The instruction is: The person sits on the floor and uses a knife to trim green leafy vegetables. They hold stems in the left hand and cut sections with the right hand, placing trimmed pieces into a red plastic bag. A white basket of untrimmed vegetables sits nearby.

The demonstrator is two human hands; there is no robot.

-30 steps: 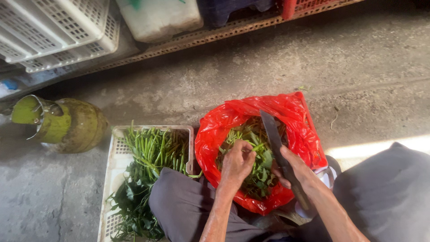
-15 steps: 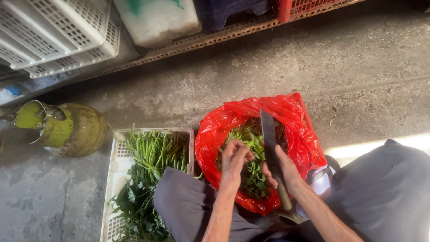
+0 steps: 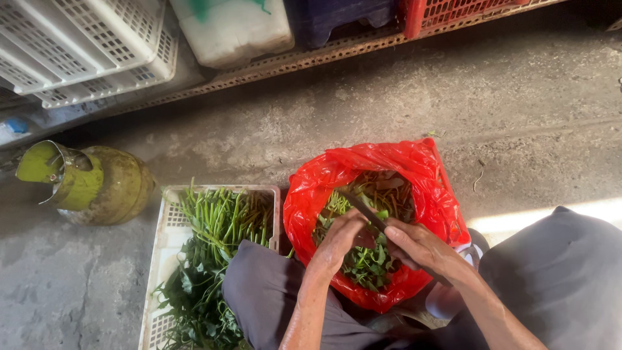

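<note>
The head view looks straight down on a seated person's lap, where both hands work over a red plastic bag (image 3: 389, 175) spread open between the knees. The right hand (image 3: 421, 249) has its grip closed around the handle of a dark-bladed knife (image 3: 363, 209), the blade angled up and leftward over the bag's mouth so that trimmings drop inside. The left hand (image 3: 340, 240) curls over a clump of leafy greens (image 3: 366, 262) inside the bag, fingers bent and seemingly pinching stems against the blade, though the exact hold is hidden by the knuckles. Just left of the bag, touching the person's left knee, sits a white plastic crate (image 3: 170, 220) filled with long green stalks (image 3: 220, 217), stems pointing away and leaves toward the person, within easy reach.

Everything rests on a rough, stained concrete floor (image 3: 402, 104). A yellow-green gas cylinder (image 3: 107, 185) lies tipped on its side to the far left. Stacked white crates (image 3: 84, 45), a white tub (image 3: 233, 29) and a red crate (image 3: 466, 10) line the far edge on a slatted rack.
</note>
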